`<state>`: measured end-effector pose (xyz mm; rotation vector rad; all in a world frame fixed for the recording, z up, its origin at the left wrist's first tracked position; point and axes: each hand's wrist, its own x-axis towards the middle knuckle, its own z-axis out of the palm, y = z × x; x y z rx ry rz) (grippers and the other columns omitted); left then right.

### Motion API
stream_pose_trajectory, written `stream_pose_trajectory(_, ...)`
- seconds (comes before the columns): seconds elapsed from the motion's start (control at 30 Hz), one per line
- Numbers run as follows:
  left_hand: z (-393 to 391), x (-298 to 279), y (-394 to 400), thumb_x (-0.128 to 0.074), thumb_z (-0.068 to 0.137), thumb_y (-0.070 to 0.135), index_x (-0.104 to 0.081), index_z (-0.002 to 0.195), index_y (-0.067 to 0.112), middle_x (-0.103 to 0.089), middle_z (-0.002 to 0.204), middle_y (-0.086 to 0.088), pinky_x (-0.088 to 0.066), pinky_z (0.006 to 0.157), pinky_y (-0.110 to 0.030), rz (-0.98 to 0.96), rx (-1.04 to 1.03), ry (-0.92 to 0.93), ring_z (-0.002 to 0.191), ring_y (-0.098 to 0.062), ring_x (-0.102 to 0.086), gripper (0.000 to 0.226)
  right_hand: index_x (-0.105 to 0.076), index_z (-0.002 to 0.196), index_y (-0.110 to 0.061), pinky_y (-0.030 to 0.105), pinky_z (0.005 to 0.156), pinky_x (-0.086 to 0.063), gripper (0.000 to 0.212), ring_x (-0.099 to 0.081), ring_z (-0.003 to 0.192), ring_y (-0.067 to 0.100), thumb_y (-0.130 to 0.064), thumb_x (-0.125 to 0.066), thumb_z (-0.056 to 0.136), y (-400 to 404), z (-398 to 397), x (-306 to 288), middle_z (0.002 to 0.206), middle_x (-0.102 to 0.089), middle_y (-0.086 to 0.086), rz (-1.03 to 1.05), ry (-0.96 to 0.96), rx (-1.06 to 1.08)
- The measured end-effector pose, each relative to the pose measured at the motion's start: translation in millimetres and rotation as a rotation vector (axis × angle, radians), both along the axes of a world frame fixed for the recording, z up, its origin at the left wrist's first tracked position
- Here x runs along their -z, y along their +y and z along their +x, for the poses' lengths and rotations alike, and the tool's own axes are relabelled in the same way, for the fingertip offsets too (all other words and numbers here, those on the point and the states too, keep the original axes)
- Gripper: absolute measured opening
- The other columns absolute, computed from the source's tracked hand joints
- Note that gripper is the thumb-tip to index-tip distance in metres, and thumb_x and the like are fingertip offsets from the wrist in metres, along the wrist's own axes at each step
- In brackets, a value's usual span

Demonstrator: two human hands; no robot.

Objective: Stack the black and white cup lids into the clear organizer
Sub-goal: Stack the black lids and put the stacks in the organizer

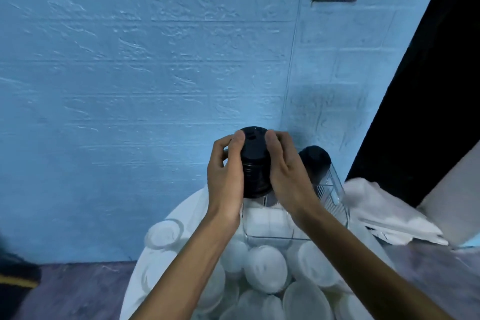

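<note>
round white table (181, 205) | blue wall (130, 60) | left hand (227, 171), right hand (288, 171) both grip black lid stack (255, 166)

light: dim, blue-tinted; blur: soft throughout, right edge smeared; distortion: wide-angle bending at edges

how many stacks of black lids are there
2. One stack of black plastic cup lids is gripped between the left hand and right hand; a second black lid stack stands in the clear organizer, partly hidden.
</note>
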<state>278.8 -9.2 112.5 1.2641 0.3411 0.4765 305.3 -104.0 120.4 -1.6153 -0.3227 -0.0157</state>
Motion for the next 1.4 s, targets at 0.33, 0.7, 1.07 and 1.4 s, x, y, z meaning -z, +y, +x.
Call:
stream_pose_trajectory(0.33, 24, -139, -8, -0.065, 0.090, 0.059, -0.076, 0.103, 0.033, -0.077, 0.111, 0.005, -0.056, 0.101, -0.047, -0.057, 0.064, 0.137, 0.108, -0.016, -0.072, 0.030, -0.061, 0.131, -0.045, 0.031, 0.107, -0.047, 0.055, -0.056, 0.123, -0.002, -0.070, -0.054, 0.082, -19, 16, -130, 0.134, -0.057, -0.017, 0.064, 0.159, 0.071)
stream_pose_trajectory(0.7, 31, -207, -12, -0.094, 0.055, 0.054, -0.062, 0.118, 0.024, -0.076, 0.113, -0.010, -0.062, 0.089, -0.044, -0.252, 0.044, 0.157, 0.097, -0.023, -0.077, 0.077, -0.067, 0.123, -0.031, 0.032, 0.096, -0.056, 0.046, -0.066, 0.114, 0.008, -0.056, -0.060, 0.085, -12, 15, -188, 0.125, -0.069, -0.006, 0.247, 0.159, 0.179)
stream_pose_trajectory(1.07, 59, -171, -20, -0.076, 0.084, 0.057, -0.060, 0.083, 0.019, -0.074, 0.093, -0.003, -0.060, 0.090, -0.039, -0.069, -0.103, 0.312, 0.091, -0.017, -0.072, 0.041, -0.065, 0.120, -0.033, 0.023, 0.088, -0.055, 0.033, -0.066, 0.109, 0.005, -0.053, -0.061, 0.094, -17, 36, -158, 0.119, -0.068, -0.010, 0.174, 0.270, 0.216)
stream_pose_trajectory(1.4, 86, -123, -9, -0.068, 0.076, 0.078, -0.065, 0.078, 0.026, -0.070, 0.083, 0.012, -0.054, 0.095, -0.042, 0.154, -0.124, 0.495, 0.091, -0.015, -0.068, 0.052, -0.063, 0.116, -0.037, 0.036, 0.096, -0.056, 0.041, -0.068, 0.107, 0.010, -0.067, -0.058, 0.089, -17, 63, -106, 0.116, -0.071, -0.007, 0.082, 0.335, 0.214)
